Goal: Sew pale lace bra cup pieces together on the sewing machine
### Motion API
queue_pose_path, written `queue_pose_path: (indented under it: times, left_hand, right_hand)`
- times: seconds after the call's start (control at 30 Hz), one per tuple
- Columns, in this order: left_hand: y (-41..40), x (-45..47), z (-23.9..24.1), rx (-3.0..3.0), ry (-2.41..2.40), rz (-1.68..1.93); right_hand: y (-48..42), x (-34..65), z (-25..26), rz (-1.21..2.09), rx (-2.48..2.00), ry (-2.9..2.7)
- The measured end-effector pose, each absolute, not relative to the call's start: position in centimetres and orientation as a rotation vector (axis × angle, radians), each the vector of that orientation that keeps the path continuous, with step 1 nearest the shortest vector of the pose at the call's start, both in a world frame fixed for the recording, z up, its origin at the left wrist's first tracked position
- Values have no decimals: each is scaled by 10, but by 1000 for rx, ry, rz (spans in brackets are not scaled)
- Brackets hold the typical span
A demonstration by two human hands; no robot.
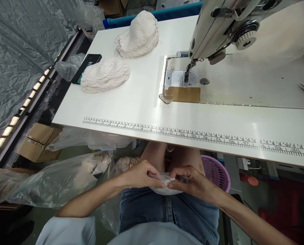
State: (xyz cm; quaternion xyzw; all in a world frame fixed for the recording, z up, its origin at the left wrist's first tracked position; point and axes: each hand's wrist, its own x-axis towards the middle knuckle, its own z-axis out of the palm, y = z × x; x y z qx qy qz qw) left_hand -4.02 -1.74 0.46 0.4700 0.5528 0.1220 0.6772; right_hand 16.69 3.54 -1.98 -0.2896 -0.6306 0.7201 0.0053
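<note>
Over my lap, both hands pinch a small whitish, thin cloth piece with a pale edge between them. My left hand is closed on its left side, thumb against the fingers. My right hand grips the right side with thumb and fingertips. Parts of the piece are hidden behind the fingers. On the white table above lie a stack of cream knitted pieces and a rounded stack of cream cloth pieces.
A sewing machine stands at the table's right, its needle foot lowered over the metal plate. A phone lies left. A printed ruler runs along the front edge. Below are a purple basket, plastic bags and a cardboard box.
</note>
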Motion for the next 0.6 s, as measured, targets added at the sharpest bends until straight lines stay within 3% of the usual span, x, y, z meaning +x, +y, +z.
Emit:
queue_pose_path:
  times: [0.6]
  left_hand:
    - [-22, -40, 0, 1004, 1225, 289]
  right_hand:
    - [36, 168, -15, 2317, -870, -1913]
